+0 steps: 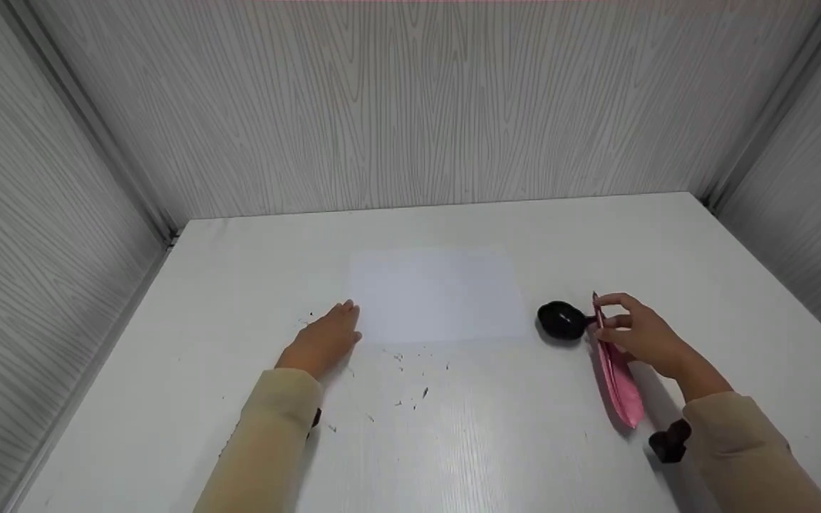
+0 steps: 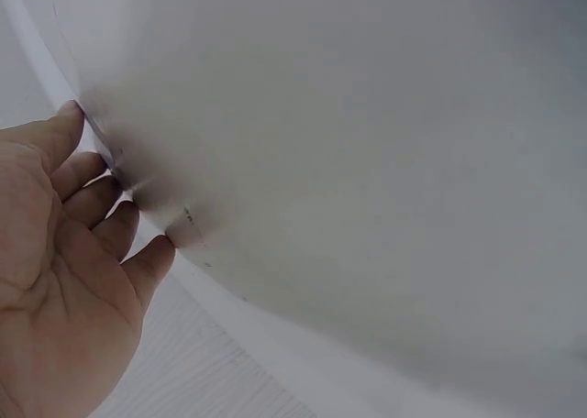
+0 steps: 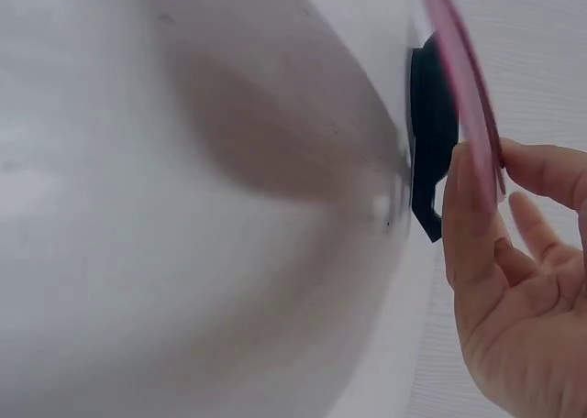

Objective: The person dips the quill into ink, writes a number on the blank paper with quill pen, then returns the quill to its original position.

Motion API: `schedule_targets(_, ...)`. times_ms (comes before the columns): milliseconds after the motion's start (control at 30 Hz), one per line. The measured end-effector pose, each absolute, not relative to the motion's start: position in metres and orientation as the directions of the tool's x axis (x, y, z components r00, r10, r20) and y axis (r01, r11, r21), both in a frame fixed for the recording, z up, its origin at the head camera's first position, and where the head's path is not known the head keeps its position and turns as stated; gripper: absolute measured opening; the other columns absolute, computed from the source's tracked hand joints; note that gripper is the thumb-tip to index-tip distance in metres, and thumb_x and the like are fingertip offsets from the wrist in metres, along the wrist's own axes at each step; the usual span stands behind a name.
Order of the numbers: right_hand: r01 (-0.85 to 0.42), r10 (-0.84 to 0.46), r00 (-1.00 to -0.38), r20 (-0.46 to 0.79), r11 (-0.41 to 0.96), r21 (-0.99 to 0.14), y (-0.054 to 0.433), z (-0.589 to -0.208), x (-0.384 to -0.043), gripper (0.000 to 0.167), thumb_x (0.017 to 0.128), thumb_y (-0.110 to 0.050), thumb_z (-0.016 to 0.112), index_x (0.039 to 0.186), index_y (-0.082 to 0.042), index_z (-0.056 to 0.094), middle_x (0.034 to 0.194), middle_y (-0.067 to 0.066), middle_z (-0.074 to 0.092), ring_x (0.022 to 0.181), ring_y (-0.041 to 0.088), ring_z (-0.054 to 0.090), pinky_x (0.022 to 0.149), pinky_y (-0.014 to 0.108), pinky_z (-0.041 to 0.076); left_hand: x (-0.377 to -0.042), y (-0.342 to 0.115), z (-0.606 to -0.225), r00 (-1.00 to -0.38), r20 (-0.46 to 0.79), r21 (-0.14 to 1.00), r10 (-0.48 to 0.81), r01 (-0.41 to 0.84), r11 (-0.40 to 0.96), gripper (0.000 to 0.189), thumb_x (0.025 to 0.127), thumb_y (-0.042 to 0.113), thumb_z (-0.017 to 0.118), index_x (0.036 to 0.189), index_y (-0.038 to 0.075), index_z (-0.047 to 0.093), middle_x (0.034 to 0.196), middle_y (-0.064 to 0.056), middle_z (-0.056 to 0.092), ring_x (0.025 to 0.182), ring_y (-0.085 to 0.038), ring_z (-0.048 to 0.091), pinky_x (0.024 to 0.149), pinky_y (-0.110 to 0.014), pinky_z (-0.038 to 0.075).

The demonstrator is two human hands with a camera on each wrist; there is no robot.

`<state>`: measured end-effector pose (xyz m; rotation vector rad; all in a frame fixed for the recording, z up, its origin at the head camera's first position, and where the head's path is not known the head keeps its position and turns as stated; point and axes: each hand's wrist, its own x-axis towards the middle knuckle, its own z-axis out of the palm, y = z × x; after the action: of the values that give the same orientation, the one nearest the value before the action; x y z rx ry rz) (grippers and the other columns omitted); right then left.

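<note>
My right hand (image 1: pixel 642 340) pinches a slim pink pouch (image 1: pixel 618 388) near its far end, thumb on one side and fingers on the other. In the right wrist view the pouch (image 3: pixel 466 88) stands edge-on between thumb and fingers. Just left of it lies a black scoop (image 1: pixel 560 320) with a round bowl, its handle partly hidden behind the pouch. At the lower left corner of a white paper sheet (image 1: pixel 439 296), my left hand (image 1: pixel 325 340) rests its fingertips on the tabletop. The left wrist view shows that hand (image 2: pixel 73 244) holding nothing, fingers slightly bent.
Small dark crumbs (image 1: pixel 425 392) are scattered over the white table (image 1: pixel 496 442) in front of the paper and by the left hand. Grey wood-grain panels (image 1: pixel 410 107) enclose the table at the back and both sides.
</note>
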<state>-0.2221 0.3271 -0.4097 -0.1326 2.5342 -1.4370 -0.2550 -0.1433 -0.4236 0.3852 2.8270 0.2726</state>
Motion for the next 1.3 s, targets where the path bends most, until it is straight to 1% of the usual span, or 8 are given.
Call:
schedule_targets(167,0.007,-0.243,-0.96,-0.14,0.477,-0.879,0.329,-0.408,-0.221,0.044,0.096,-0.013,0.059,0.137,-0.003,0.048,0.125,0.023,0.054,0.094,0.016,0.061,0.071,0.034,0.055,-0.248,-0.143,-0.423,-0.925,-0.237,0.207,0.296,0.25,0.946,0.055,0.104,0.024,0.041,0.15,0.0,0.022,0.157,-0.013,0.016,0.143,-0.028,0.012,0.114,-0.043,0.014)
schedule_targets(400,-0.037,-0.29,-0.952,-0.103,0.441,-0.896,0.326,-0.4,-0.219,0.045,0.098,-0.016,0.054,0.14,-0.002,0.046,0.122,0.023,0.058,0.098,0.016,0.062,0.073,0.029,0.052,-0.238,-0.145,-0.422,-0.923,-0.243,0.229,0.298,0.244,0.942,0.055,0.104,0.024,0.042,0.15,0.001,0.023,0.157,-0.012,0.017,0.143,-0.027,0.012,0.114,-0.043,0.015)
schedule_targets(567,-0.08,-0.347,-0.936,-0.054,0.361,-0.929,0.323,-0.394,-0.217,0.042,0.098,-0.002,0.038,0.139,0.003,0.046,0.121,0.03,0.056,0.101,0.02,0.063,0.079,0.031,0.053,-0.234,-0.146,-0.422,-0.914,-0.216,0.182,0.342,0.307,0.934,0.054,0.104,0.022,0.043,0.148,-0.004,0.026,0.155,-0.017,0.021,0.142,-0.031,0.016,0.113,-0.044,0.019)
schedule_targets(667,-0.129,-0.375,-0.927,-0.021,0.372,-0.919,0.321,-0.393,-0.217,0.046,0.095,0.005,0.035,0.139,0.002,0.047,0.12,0.03,0.056,0.103,0.018,0.062,0.081,0.031,0.053,-0.231,-0.145,-0.423,-0.913,-0.203,0.189,0.353,0.317,0.929,0.053,0.103,0.021,0.044,0.147,-0.005,0.027,0.154,-0.018,0.022,0.142,-0.032,0.018,0.113,-0.045,0.02)
schedule_targets(800,-0.209,-0.383,-0.923,0.032,0.43,-0.878,0.32,-0.394,-0.217,0.045,0.094,0.008,0.046,0.138,-0.002,0.05,0.115,0.025,0.061,0.102,0.014,0.062,0.082,0.026,0.053,-0.226,-0.145,-0.423,-0.916,-0.206,0.232,0.344,0.295,0.927,0.053,0.103,0.02,0.045,0.147,-0.004,0.028,0.154,-0.017,0.022,0.142,-0.032,0.017,0.113,-0.046,0.02)
schedule_targets(967,-0.287,-0.363,-0.923,0.126,0.433,-0.855,0.32,-0.399,-0.216,0.044,0.091,-0.003,0.064,0.134,-0.003,0.055,0.104,0.021,0.065,0.098,0.014,0.063,0.082,0.02,0.05,-0.219,-0.145,-0.426,-0.919,-0.215,0.235,0.331,0.281,0.931,0.054,0.102,0.021,0.047,0.147,-0.004,0.029,0.155,-0.016,0.022,0.142,-0.031,0.017,0.111,-0.048,0.022)
schedule_targets(1100,-0.298,-0.319,-0.933,0.168,0.421,-0.857,0.321,-0.401,-0.215,0.043,0.091,-0.009,0.066,0.132,-0.001,0.056,0.099,0.015,0.066,0.096,0.013,0.064,0.08,0.019,0.051,-0.213,-0.143,-0.427,-0.922,-0.218,0.229,0.319,0.27,0.935,0.054,0.102,0.022,0.046,0.147,-0.002,0.029,0.155,-0.014,0.022,0.142,-0.03,0.017,0.11,-0.051,0.024)
schedule_targets(1300,-0.255,-0.299,-0.94,0.166,0.289,-0.923,0.319,-0.4,-0.213,0.042,0.094,-0.01,0.061,0.134,0.004,0.052,0.1,0.016,0.066,0.097,0.018,0.066,0.082,0.027,0.053,-0.206,-0.14,-0.426,-0.926,-0.228,0.234,0.301,0.248,0.94,0.055,0.102,0.023,0.046,0.148,-0.001,0.027,0.156,-0.013,0.02,0.143,-0.029,0.015,0.112,-0.048,0.021)
